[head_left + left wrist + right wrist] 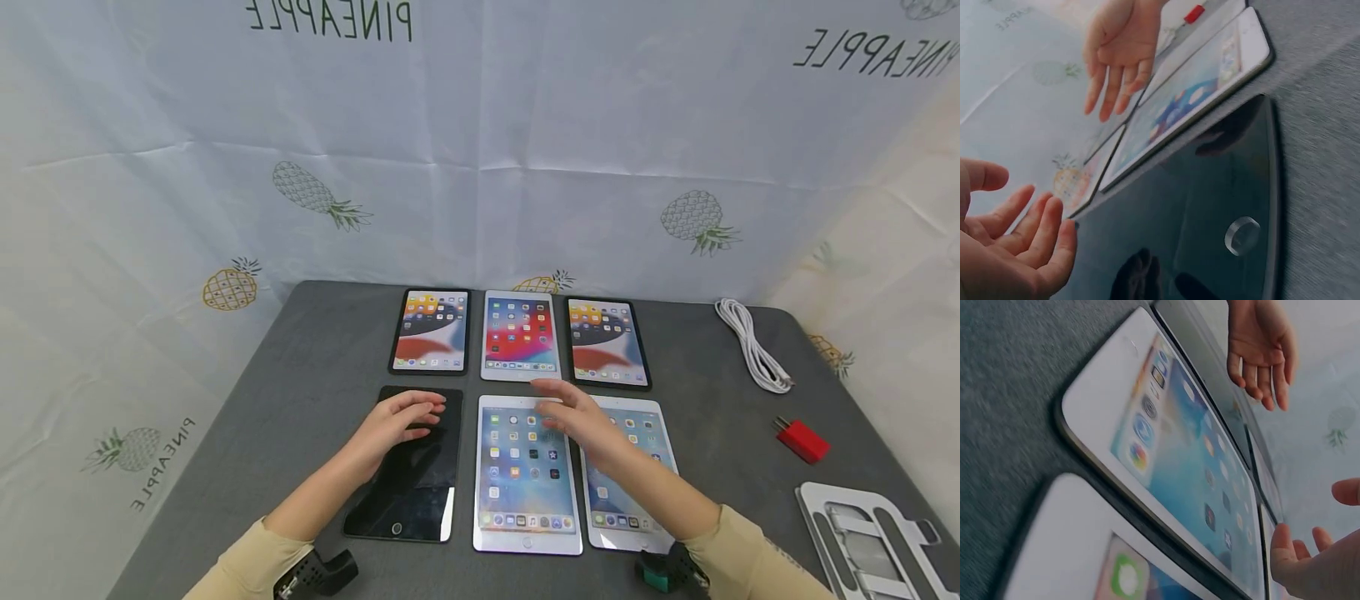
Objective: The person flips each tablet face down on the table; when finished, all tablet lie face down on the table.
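Observation:
My left hand (396, 423) hovers over a black tablet (416, 483) with a dark screen and a round home button; its fingers are loosely bent and hold nothing. My right hand (581, 418), fingers relaxed and apart, is above the upper part of a white tablet (525, 479) with a lit blue home screen. Beside that, another white tablet (621, 492) lies partly hidden under my right forearm. Behind these lie a dark-framed tablet (430, 331), a white tablet (520, 333) with a red wallpaper, and a second dark-framed tablet (607, 342), all lit.
On the right side of the grey table (315, 350) lie a coiled white cable (752, 343), a red plug adapter (802, 440) and a folded silver stand (870, 533). A pineapple-print cloth (480, 117) hangs right behind the table's back edge.

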Demonstrator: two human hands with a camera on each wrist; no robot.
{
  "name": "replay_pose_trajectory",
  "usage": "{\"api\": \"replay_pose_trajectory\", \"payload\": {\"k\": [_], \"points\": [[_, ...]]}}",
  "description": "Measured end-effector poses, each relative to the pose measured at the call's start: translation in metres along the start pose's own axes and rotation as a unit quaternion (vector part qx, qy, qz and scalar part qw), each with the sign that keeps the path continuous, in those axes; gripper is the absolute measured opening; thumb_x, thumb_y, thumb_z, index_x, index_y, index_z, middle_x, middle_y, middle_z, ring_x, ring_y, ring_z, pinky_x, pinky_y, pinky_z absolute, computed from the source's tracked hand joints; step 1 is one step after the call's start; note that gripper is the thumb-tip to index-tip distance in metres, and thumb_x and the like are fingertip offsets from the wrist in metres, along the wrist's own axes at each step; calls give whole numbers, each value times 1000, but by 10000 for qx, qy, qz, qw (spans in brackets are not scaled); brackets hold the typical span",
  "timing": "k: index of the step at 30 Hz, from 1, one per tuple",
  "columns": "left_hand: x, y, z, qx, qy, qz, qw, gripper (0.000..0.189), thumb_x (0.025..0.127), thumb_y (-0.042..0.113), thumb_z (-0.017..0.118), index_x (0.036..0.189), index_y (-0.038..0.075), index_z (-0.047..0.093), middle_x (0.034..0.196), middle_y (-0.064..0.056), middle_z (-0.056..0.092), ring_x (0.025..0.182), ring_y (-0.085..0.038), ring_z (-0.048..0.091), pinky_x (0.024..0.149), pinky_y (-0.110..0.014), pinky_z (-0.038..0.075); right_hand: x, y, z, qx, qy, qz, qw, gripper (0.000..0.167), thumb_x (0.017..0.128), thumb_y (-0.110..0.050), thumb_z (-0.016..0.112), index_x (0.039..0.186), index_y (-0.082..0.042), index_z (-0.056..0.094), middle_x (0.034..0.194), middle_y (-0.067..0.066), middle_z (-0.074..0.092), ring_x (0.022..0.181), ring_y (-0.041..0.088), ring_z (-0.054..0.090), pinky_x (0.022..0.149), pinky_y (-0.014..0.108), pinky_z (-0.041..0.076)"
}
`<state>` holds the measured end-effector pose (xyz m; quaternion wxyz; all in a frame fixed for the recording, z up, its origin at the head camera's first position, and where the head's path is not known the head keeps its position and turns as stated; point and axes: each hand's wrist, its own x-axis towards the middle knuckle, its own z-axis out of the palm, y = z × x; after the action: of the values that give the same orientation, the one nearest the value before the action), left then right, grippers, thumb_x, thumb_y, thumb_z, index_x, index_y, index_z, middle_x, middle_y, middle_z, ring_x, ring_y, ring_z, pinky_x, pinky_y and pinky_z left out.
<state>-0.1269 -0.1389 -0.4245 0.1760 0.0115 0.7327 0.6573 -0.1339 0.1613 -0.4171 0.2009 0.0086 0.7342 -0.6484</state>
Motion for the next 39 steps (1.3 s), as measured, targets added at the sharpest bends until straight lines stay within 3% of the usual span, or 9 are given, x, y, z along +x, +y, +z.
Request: {"api": "replay_pose_trajectory", "payload": {"k": [5, 15, 24, 32, 39], "points": [[-13, -5, -8, 243, -217, -148, 9994, 41, 100, 30, 56, 128, 0, 59, 125, -16, 61, 110, -28, 59, 96, -41, 49, -3, 5, 13, 39, -270, 256, 9993, 48, 95, -18, 60, 141, -7, 48, 146, 13, 44, 126, 34, 50, 108, 53, 36], [-36, -12, -29, 618, -360, -317, 9969, 46, 100, 34, 54, 130, 0, 56, 125, -15, 61, 109, -27, 59, 96, -42, 49, -12, 9, 36, 429, -1253, 203, 9910, 59, 95, -20, 60, 146, 1, 38, 148, 21, 39, 132, 35, 43, 111, 48, 33], [-54, -9, -56, 755, -204, -459, 9959, 52, 101, 35, 52, 138, -2, 48, 135, -19, 53, 119, -30, 54, 101, -43, 46, -15, 9, 60, 672, -1743, 387, 9816, 63, 94, -19, 60, 147, 4, 34, 150, 22, 36, 135, 35, 40, 110, 45, 35], [-65, -13, -72, 1001, -5, -908, 9908, 60, 101, 33, 52, 145, -4, 36, 146, -26, 39, 130, -38, 44, 100, -44, 46, -18, 6, 77, 934, -2020, 481, 9737, 68, 93, -13, 58, 150, 6, 26, 155, 25, 25, 141, 39, 27, 114, 49, 26], [-69, -13, -82, 471, -402, -1194, 9909, 68, 102, 35, 49, 148, -9, 23, 146, -30, 36, 128, -40, 46, 100, -44, 47, -17, 7, 84, 1155, -2164, 641, 9673, 73, 93, -12, 57, 152, 6, 19, 158, 23, 16, 144, 39, 20, 116, 49, 22]]}}
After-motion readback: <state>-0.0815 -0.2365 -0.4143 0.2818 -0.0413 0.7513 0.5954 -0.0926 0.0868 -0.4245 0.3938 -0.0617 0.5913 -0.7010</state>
